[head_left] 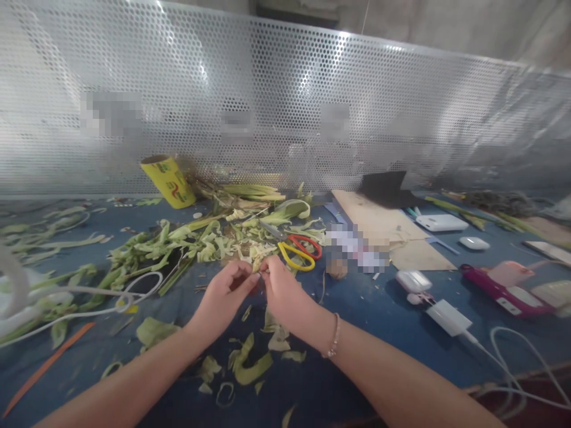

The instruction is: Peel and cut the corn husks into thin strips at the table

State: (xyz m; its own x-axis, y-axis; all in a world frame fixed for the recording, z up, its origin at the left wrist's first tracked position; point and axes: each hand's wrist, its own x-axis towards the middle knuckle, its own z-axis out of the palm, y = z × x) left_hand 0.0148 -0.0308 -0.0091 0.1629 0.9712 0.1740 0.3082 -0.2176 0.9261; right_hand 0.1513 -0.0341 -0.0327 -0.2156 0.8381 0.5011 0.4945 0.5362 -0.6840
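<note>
My left hand (226, 292) and my right hand (285, 292) meet at the middle of the blue table, fingers closed in a pinch. A small pale plant piece (256, 265) shows between their fingertips; the rest of it is hidden. Just beyond my right hand lie scissors (296, 255) with one red and one yellow handle loop. Cut green leaves and pale shreds (216, 241) are heaped behind my hands. Curled green peelings (252, 367) lie on the table below them.
A yellow cardboard tube (168, 182) leans at the back left, before a perforated metal screen (285, 107). White cable (84, 290) runs across the left. Cardboard sheets (379, 217), an earbud case (413, 280), a white charger (448, 317) and a magenta case (504, 290) lie right.
</note>
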